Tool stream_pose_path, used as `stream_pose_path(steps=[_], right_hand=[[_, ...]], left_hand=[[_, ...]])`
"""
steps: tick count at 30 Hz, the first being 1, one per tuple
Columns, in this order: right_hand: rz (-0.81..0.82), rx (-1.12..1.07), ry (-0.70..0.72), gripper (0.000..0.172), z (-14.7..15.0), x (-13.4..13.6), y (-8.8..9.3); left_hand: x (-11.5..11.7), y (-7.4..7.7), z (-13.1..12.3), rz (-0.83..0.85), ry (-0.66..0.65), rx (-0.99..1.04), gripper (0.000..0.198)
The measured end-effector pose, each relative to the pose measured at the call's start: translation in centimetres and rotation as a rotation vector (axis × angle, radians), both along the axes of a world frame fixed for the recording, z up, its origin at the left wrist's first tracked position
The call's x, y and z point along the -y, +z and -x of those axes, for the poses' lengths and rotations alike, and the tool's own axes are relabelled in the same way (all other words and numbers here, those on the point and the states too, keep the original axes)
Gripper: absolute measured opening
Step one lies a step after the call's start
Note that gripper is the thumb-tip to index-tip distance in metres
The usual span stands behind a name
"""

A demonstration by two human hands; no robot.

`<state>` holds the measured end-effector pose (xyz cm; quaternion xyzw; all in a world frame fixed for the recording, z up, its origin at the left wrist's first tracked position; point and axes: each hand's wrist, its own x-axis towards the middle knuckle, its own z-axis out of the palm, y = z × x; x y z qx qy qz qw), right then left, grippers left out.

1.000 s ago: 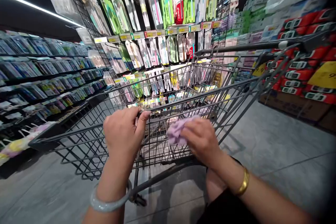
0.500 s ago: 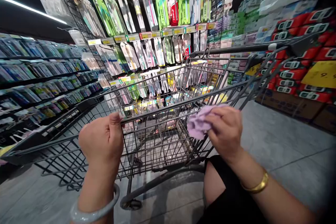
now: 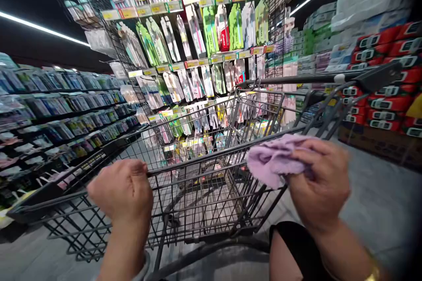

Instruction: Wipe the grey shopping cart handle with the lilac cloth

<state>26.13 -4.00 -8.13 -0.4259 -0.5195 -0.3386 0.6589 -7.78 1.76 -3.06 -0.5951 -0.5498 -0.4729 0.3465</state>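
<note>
Across the middle stands a grey wire shopping cart (image 3: 204,202), side-on to me, its handle (image 3: 296,79) at the upper right. My left hand (image 3: 123,189) is closed around the top rail of the cart's near side. A crumpled lilac cloth (image 3: 272,162) is pinched in my right hand (image 3: 321,180), in front of the same rail towards the handle end. Part of the cloth hangs loose to the left of the fingers. Whether it touches the rail I cannot tell.
Behind the cart rises a wire rack of packaged toothbrushes (image 3: 194,30) with price tags. Shelves of hanging packs (image 3: 66,105) run along the left. Stacked red packages (image 3: 382,103) stand at the right. My bent knee (image 3: 285,254) is below the cart's near side.
My right hand has moved right along the rail with the cloth, which now looks more spread out. My left hand keeps its hold. The view has tilted up, showing more of the rack.
</note>
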Motion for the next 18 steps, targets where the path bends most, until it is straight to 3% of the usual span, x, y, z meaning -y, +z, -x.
stream_pose_path(steps=[3,6,8,10,13,15,18], right_hand=[[0.099,0.150,0.084,0.023,2.6,-0.2,-3.3],[0.207,0.272,0.233,0.029,4.0,0.1,-5.4],[0.186,0.243,0.229,0.029,3.2,0.4,-4.5],[0.095,0.100,0.140,0.024,1.6,0.4,-2.3],[0.025,-0.056,0.007,0.023,-0.3,-0.4,0.6],[0.059,0.007,-0.042,0.027,-0.1,-1.0,0.4],[0.143,0.142,-0.083,0.034,2.0,-1.2,-3.0]], left_hand=[[0.5,-0.5,-3.0,-0.097,-0.134,-0.080,0.051],[1.1,-2.4,-6.1,-0.209,-0.350,-0.224,0.031],[1.4,-4.0,-7.6,-0.252,-0.473,-0.363,0.032],[1.6,-5.6,-8.6,-0.232,-0.550,-0.451,0.034],[1.5,-7.3,-9.3,-0.182,-0.550,-0.445,0.033],[1.3,-7.7,-9.2,-0.182,-0.531,-0.425,0.037],[1.1,-7.3,-8.7,-0.197,-0.537,-0.407,0.044]])
